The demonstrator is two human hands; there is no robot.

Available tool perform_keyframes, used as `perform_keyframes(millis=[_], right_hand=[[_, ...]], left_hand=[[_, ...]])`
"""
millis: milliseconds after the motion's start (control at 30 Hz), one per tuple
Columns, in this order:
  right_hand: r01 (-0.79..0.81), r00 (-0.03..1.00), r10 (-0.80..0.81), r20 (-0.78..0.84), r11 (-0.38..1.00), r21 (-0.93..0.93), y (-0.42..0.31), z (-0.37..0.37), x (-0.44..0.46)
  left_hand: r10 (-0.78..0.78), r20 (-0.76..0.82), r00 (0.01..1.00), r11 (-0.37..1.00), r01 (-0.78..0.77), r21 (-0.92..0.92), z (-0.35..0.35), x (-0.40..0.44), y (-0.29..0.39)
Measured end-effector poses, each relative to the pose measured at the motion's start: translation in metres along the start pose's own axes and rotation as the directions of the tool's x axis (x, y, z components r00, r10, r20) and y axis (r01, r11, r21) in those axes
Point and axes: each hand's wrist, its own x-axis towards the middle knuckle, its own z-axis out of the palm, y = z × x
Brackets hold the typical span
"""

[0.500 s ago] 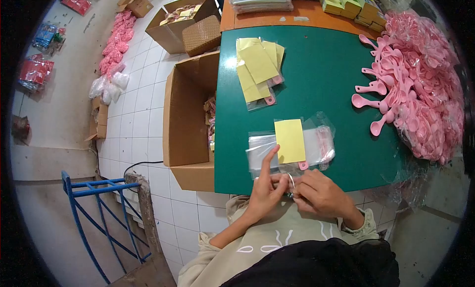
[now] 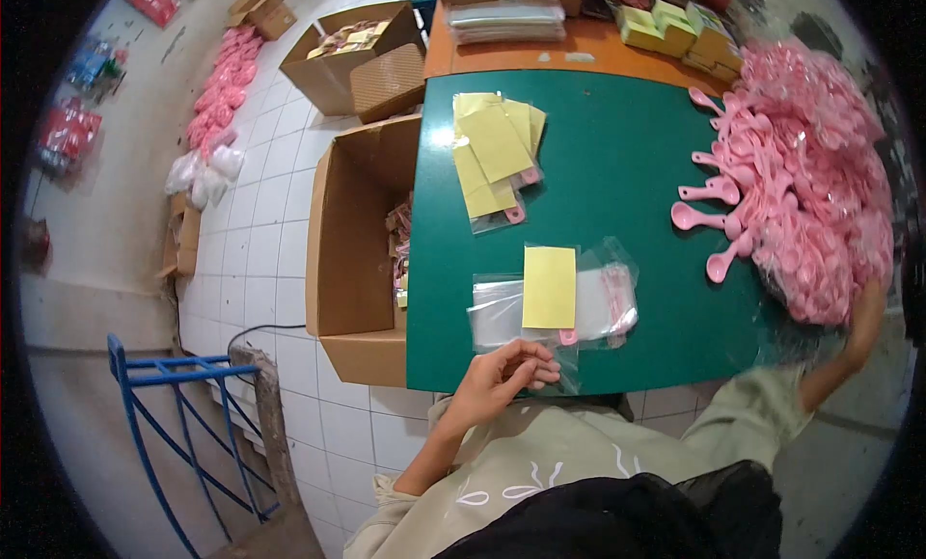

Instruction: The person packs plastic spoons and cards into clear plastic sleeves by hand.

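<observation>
My left hand (image 2: 509, 378) is at the table's near edge with its fingers curled in. A bit of clear plastic shows by the fingertips, but what they hold, if anything, is hidden. Just beyond it lies a yellow card (image 2: 549, 287) in a clear bag, a pink spoon handle (image 2: 567, 336) peeping out below the card. Under it are clear plastic bags (image 2: 497, 311), spread to both sides. Far to the right, my right hand (image 2: 867, 310) is at the near right side of the heap of pink spoons (image 2: 820, 221); its fingers are indistinct there.
Several bagged yellow cards (image 2: 495, 146) lie farther up the green table (image 2: 608, 163). An open cardboard box (image 2: 357, 188) stands against the table's left side. Yellow boxes (image 2: 675, 33) and stacked clear bags (image 2: 506, 22) are at the back. A blue metal frame (image 2: 183, 378) stands at the left.
My right hand has left my left hand and swung out right to the spoon heap. My left hand has lowered its raised index finger and curled in. The view has shifted slightly.
</observation>
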Motion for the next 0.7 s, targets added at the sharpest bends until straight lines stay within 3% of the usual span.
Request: perform_keyframes(millis=[33, 133, 167, 200, 333, 367, 500, 667, 700], right_hand=[[0.102, 0.988, -0.112, 0.104, 0.990, 0.096, -0.048, -0.034, -0.009], [0.417, 0.855, -0.517, 0.049, 0.740, 0.528, -0.243, -0.112, -0.085], [0.298, 0.740, -0.666, 0.088, 0.443, 0.845, -0.276, -0.125, -0.102], [0.123, 0.696, -0.707, 0.122, 0.285, 0.951, -0.302, -0.125, -0.129], [0.030, 0.714, -0.699, 0.044, 0.093, 0.995, -0.342, -0.109, -0.183], [0.012, 0.733, -0.680, 0.023, 0.047, 0.999, -0.344, -0.105, -0.188], [-0.106, 0.733, -0.675, 0.086, 0.012, 0.994, -0.342, -0.113, -0.178], [-0.139, 0.713, -0.691, 0.116, 0.023, 0.990, -0.338, -0.119, -0.168], [-0.304, 0.701, -0.678, 0.222, -0.001, 0.953, -0.338, -0.118, -0.171]], left_hand=[[-0.005, -0.015, 1.000, 1.000, 0.004, -0.016, 0.001, -0.002, 0.000], [-0.028, -0.015, 1.000, 0.989, 0.026, -0.144, 0.006, -0.004, 0.006], [-0.026, 0.008, 1.000, 0.988, 0.027, -0.149, 0.008, -0.005, 0.008], [-0.026, 0.029, 0.999, 0.988, 0.030, -0.151, 0.009, -0.007, 0.011], [-0.052, 0.117, 0.992, 0.983, 0.072, -0.166, 0.005, -0.016, 0.015], [-0.005, 0.144, 0.990, 0.960, 0.045, -0.276, 0.004, -0.018, 0.016], [0.114, -0.045, 0.992, 0.985, -0.107, 0.135, -0.002, -0.018, 0.004], [0.266, -0.078, 0.961, 0.780, -0.167, 0.604, 0.008, -0.012, 0.013], [0.275, -0.092, 0.957, 0.787, -0.169, 0.593, 0.009, -0.012, 0.012]])
